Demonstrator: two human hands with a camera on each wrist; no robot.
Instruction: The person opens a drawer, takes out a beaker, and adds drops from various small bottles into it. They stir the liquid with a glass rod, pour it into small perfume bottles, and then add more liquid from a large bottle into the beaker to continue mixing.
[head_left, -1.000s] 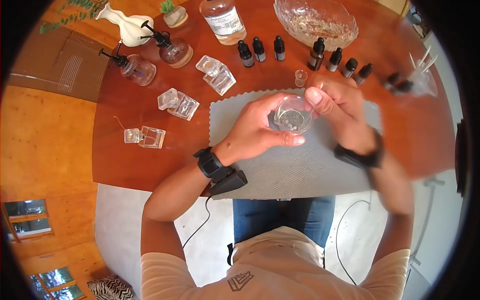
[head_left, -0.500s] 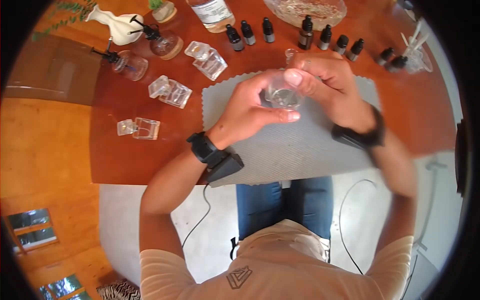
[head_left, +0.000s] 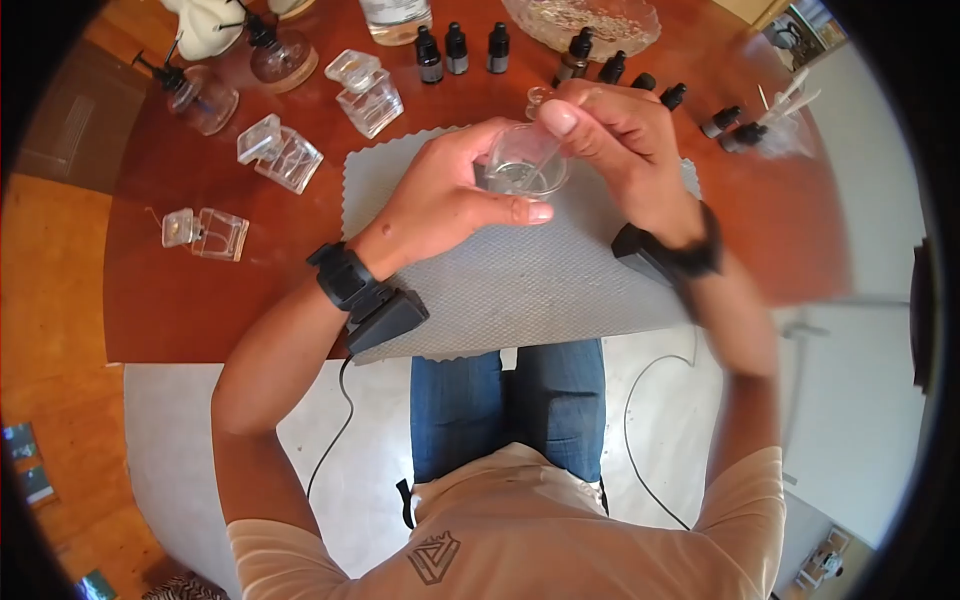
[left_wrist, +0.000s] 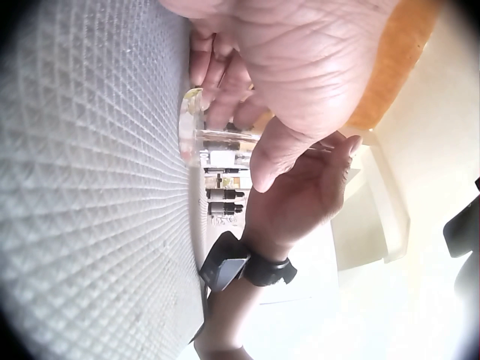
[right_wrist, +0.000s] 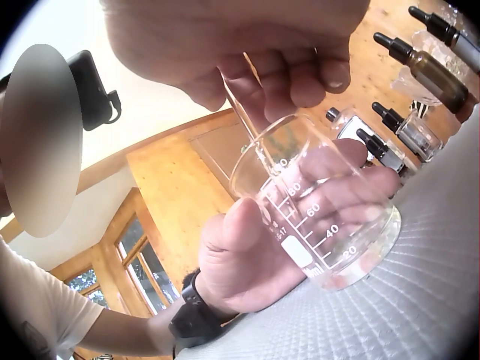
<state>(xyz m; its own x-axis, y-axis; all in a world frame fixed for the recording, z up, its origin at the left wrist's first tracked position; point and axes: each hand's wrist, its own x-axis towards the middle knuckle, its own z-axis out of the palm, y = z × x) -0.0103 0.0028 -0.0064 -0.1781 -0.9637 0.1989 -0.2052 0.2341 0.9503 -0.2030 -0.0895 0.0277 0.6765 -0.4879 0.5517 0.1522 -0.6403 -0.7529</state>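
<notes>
My left hand (head_left: 440, 190) holds a clear glass beaker (right_wrist: 322, 217) over the grey mat, its thumb on one side and fingers round the other. White marks from 20 upward run along the beaker's wall. A little clear liquid lies at its bottom. Above the rim my right hand (head_left: 630, 160) pinches a thin glass stirring rod (right_wrist: 241, 109) between thumb and fingers. The rod slants down into the beaker. In the right wrist view the beaker stands tilted, its base close over the mat.
Small black-capped dropper bottles (head_left: 498, 50) stand in a row behind the mat (head_left: 500, 290). Square glass perfume bottles (head_left: 370, 100) and pump bottles (head_left: 205, 100) are at the left. A glass bowl (head_left: 600, 30) sits at the back, with a tiny glass cup (head_left: 540, 100) beyond my hands.
The head view has turned, so the table has slid left and up in it. Both hands stay together over the mat, still holding the beaker and the stirring rod.
</notes>
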